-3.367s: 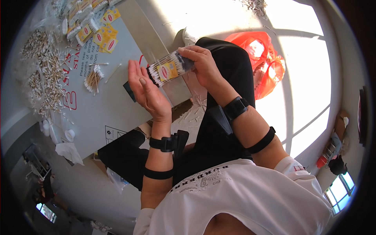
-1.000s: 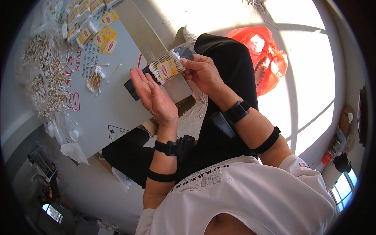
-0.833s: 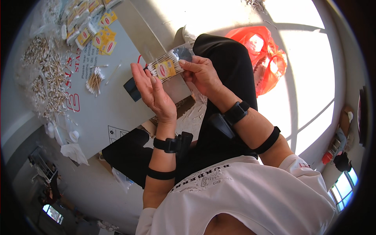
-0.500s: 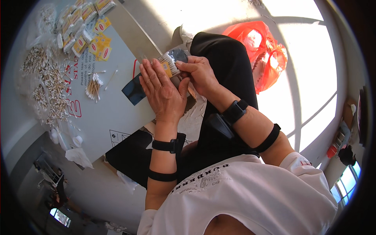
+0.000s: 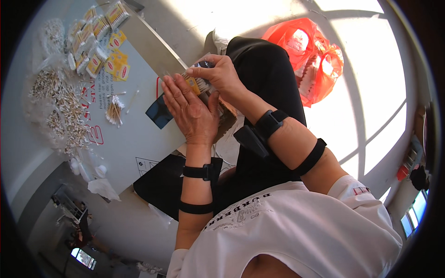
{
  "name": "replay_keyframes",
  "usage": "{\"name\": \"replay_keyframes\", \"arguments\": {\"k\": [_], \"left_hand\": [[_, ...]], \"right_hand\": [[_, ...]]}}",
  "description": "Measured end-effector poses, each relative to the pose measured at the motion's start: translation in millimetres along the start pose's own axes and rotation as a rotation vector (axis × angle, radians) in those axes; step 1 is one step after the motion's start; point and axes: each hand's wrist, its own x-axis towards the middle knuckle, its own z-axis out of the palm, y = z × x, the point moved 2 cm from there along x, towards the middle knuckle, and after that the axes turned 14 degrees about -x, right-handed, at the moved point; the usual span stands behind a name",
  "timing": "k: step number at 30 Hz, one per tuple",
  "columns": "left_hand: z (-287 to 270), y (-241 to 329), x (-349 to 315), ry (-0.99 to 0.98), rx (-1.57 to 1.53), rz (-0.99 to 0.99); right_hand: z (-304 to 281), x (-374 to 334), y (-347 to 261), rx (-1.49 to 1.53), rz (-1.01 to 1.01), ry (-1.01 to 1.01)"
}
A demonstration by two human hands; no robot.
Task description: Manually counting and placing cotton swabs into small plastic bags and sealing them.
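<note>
A clear packet of cotton swabs with a yellow card inside sits between my hands at the table edge. My left hand steadies it, with straight fingers laid along its left side and the thumb on its near side. My right hand is closed on the packet's far right end, thumb pressing across the top. Part of the packet is hidden by my fingers. A dark blue film strip lies beside my left fingers. Left of it on the table is a small bunch of loose cotton swabs.
Filled swab packets are piled at the far left of the grey table, beside yellow cards. A big heap of loose swabs spreads along the left. A red plastic bag stands on the floor at right.
My right hand has shifted left and slightly up, its thumb now reaching across the packet's end. Fewer white swab tips show. My left hand stays nearly in place.
</note>
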Motion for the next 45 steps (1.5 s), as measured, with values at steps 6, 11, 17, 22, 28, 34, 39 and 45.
{"name": "replay_keyframes", "arguments": {"k": [6, 11, 17, 22, 28, 34, 39, 45], "left_hand": [[-0.2, 0.9, 0.6, 0.006, 0.028, 0.011], [-2.6, 0.6, 2.0, 0.044, -0.006, 0.009], [-7.1, -6.7, 0.9, 0.074, -0.19, 0.034], [-16.0, -16.6, -15.9, 0.34, -1.067, -0.146], [-7.4, -3.6, -31.0, 0.543, -1.405, -0.273], [-4.9, 8.1, -28.5, 0.562, -1.471, -0.239], [-7.7, 0.7, -31.0, 0.594, -1.48, -0.268], [-13.4, -5.6, -28.4, 0.563, -1.331, -0.249]], "right_hand": [[3.8, 3.9, 6.5, -0.073, -0.059, 0.055], [-4.4, -10.9, 9.4, 0.029, 0.051, -0.021], [-6.6, -21.2, 0.2, -0.185, 0.025, -0.033], [-10.3, -20.3, 1.4, 0.017, 0.092, -0.024], [-14.0, -24.5, 14.2, 0.121, 0.201, 0.028], [-14.9, -28.3, 14.4, 0.075, 0.15, 0.039], [-13.3, -28.7, 13.3, 0.103, 0.147, 0.024], [-14.9, -28.4, 13.3, 0.096, 0.157, 0.018]]}}
